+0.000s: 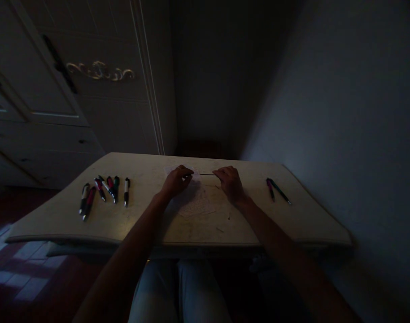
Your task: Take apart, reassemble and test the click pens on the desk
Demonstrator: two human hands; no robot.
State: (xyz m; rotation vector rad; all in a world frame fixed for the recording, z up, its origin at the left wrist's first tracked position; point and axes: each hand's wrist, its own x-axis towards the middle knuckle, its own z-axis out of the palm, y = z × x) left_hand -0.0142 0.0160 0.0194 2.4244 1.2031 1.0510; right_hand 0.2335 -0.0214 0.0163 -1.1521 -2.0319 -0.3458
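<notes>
My left hand (178, 180) is closed, its fingertips pinched around one end of a thin dark rod (207, 174) that looks like a pen refill. The other end sits between the pinched fingers of my right hand (231, 181). The rod is held level above the far half of the table; its ends are hidden by my fingers. Beneath my left hand lies a creased sheet of printed paper (193, 202). Small thin parts (220, 229), too dim to name, are scattered to the right of the paper.
Several click pens (89, 202) lie in a loose group at the left of the pale table (144, 224). Two more pens, one pinkish (270, 189) and one teal (281, 192), rest at the right. A cabinet (120, 121) stands behind left, a wall (353, 134) at right. The light is dim.
</notes>
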